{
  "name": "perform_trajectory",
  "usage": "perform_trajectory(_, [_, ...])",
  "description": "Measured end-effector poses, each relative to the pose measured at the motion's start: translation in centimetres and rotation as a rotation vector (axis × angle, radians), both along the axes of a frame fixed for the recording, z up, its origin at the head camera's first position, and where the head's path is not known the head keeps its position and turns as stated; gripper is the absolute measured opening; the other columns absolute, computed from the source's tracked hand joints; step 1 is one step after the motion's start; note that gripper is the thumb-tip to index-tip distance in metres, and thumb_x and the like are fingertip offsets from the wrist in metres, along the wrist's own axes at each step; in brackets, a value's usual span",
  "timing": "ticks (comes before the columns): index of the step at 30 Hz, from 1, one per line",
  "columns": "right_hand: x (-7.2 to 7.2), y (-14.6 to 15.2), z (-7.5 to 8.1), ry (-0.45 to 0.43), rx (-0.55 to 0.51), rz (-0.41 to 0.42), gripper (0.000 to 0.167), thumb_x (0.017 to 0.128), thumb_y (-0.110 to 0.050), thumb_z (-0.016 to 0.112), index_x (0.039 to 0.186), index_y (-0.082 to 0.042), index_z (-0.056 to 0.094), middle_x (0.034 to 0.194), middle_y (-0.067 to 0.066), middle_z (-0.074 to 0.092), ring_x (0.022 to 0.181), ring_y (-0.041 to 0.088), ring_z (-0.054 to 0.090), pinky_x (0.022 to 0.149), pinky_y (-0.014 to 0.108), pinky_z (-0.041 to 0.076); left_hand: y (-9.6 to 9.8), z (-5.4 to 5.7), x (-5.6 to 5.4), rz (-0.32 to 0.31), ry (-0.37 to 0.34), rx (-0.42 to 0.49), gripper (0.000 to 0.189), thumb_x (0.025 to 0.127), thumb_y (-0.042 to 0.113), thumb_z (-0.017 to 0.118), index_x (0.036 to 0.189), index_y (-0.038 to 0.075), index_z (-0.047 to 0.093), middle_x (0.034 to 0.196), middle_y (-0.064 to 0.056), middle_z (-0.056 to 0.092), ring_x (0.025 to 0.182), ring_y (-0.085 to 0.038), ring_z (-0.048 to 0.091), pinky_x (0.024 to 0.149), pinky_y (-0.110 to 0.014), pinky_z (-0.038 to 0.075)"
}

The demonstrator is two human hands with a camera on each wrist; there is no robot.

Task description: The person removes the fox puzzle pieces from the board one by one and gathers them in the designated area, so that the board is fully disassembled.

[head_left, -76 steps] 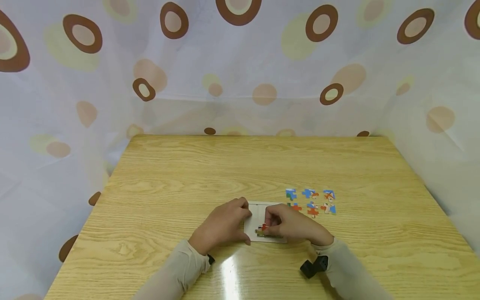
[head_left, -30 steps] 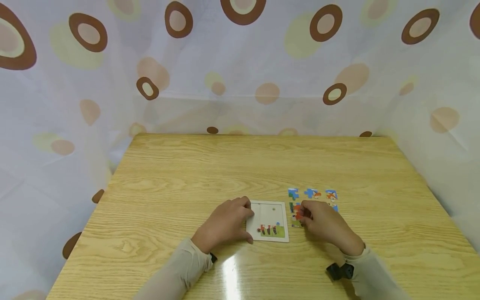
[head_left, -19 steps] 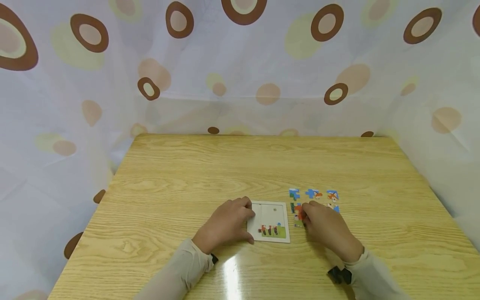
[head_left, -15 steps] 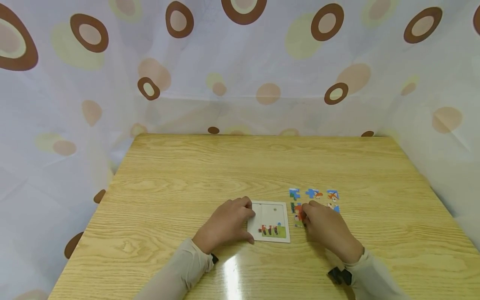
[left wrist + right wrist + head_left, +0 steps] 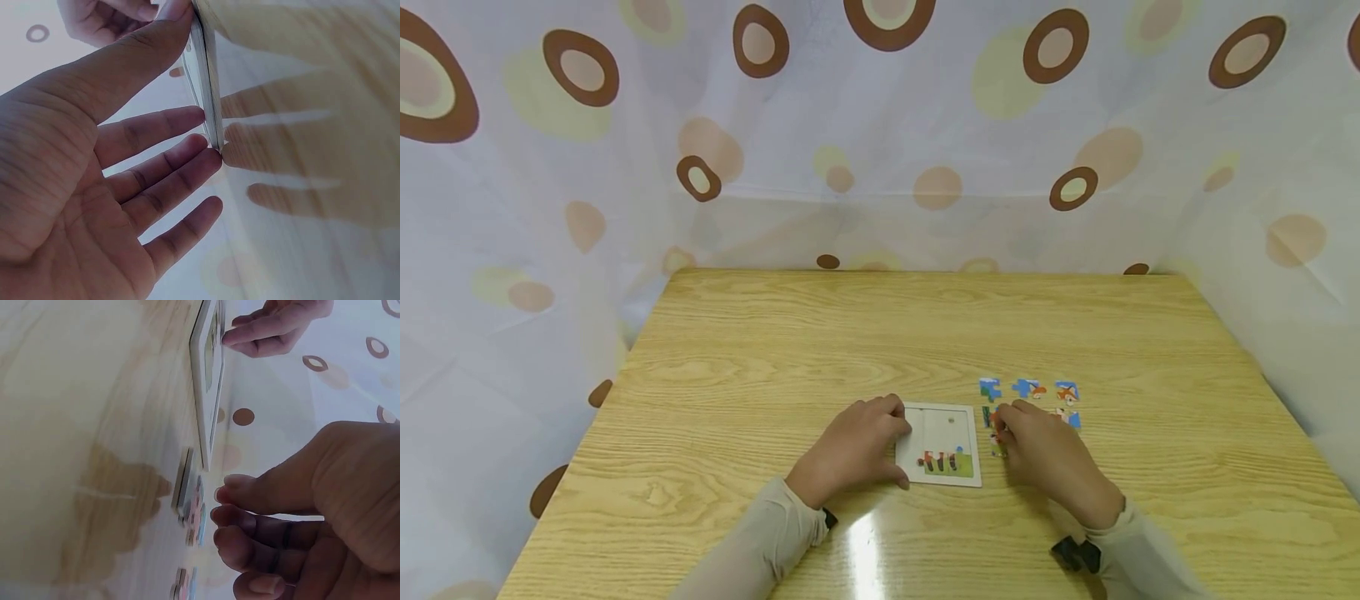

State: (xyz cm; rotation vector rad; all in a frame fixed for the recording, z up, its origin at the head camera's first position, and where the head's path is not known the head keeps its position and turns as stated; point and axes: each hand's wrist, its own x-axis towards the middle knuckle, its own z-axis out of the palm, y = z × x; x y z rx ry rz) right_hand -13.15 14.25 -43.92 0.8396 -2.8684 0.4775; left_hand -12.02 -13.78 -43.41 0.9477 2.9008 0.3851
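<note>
My left hand (image 5: 850, 454) rests at the left side of a white-framed jigsaw puzzle board (image 5: 976, 446). Its straight fingers and thumb touch the board's edge, as the left wrist view shows. Joined pieces with a green and red picture (image 5: 949, 463) fill part of the board's lower side. Right of the board, my right hand (image 5: 1048, 454) hovers over loose jigsaw pieces. Its fingers are loosely bent, fingertips close to a red and green piece (image 5: 997, 447). In the right wrist view no piece shows between those fingertips; the hand hides some pieces from the head camera.
Beyond the right hand lie a blue corner piece (image 5: 990, 387), a blue and orange piece (image 5: 1028, 388) and a fox-face piece (image 5: 1067, 392). Another blue piece (image 5: 1072, 419) shows past the knuckles. A patterned curtain (image 5: 880, 225) surrounds the wooden table (image 5: 820, 333).
My right hand has left the board's lower part, where it pinched a jigsaw piece, and moved right to the loose pieces. Lately it has shifted only slightly there. My left hand stays at the board.
</note>
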Motion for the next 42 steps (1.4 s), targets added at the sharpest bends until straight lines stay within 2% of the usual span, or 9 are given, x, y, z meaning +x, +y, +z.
perform_trajectory(5, [0.0,-0.8,0.3,-0.040,-0.041,0.021,0.019,0.091,-0.006,0.076,0.084,-0.016,0.061,0.072,-0.010,0.047,0.060,0.006,0.039,0.051,0.025,0.034,0.1,0.0,-0.1,-0.003,0.005,-0.004,0.054,0.069,0.051,0.094,0.105,0.014,0.077,0.109,0.003,0.060,0.092,-0.013,0.056,0.085,-0.033,0.051])
perform_trajectory(12, [-0.1,-2.0,0.9,-0.091,-0.125,0.064,0.014,0.092,-0.016,0.079,0.093,-0.014,0.065,0.076,-0.011,0.052,0.063,0.003,0.044,0.054,0.024,0.040,0.2,0.1,-0.2,0.003,0.026,-0.025,0.054,0.069,0.052,0.093,0.105,0.015,0.077,0.110,0.003,0.060,0.093,-0.013,0.056,0.086,-0.034,0.051])
perform_trajectory(19, [0.1,-3.5,1.0,-0.273,-0.170,0.156,0.018,0.093,-0.017,0.079,0.103,-0.007,0.067,0.080,-0.008,0.053,0.066,0.005,0.045,0.058,0.025,0.041,0.3,0.0,-0.2,0.000,0.031,-0.023,0.057,0.069,0.052,0.093,0.107,0.014,0.077,0.109,0.003,0.059,0.092,-0.013,0.056,0.084,-0.033,0.051])
perform_trajectory(25, [0.6,-4.5,0.3,-0.325,-0.168,0.222,0.025,0.089,-0.014,0.082,0.103,-0.004,0.064,0.084,-0.004,0.051,0.070,0.005,0.044,0.062,0.025,0.041,0.4,-0.2,-0.1,0.003,0.024,-0.013,0.057,0.068,0.052,0.094,0.107,0.014,0.077,0.108,0.004,0.059,0.089,-0.011,0.055,0.081,-0.031,0.050])
perform_trajectory(34, [1.2,-5.2,0.1,-0.321,-0.122,0.184,0.024,0.088,-0.013,0.082,0.088,-0.011,0.059,0.087,-0.003,0.047,0.068,0.006,0.043,0.060,0.025,0.040,0.2,-0.1,-0.1,-0.001,0.030,-0.004,0.057,0.069,0.051,0.094,0.107,0.013,0.077,0.109,0.003,0.060,0.088,-0.011,0.054,0.081,-0.031,0.050])
perform_trajectory(42, [1.3,-5.6,0.1,-0.366,-0.123,0.153,0.023,0.090,-0.008,0.080,0.090,-0.010,0.057,0.090,-0.002,0.045,0.069,0.010,0.043,0.060,0.026,0.039,0.0,-0.3,-0.1,0.004,0.032,0.006,0.056,0.068,0.051,0.094,0.106,0.013,0.077,0.107,0.004,0.059,0.087,-0.011,0.054,0.080,-0.031,0.050])
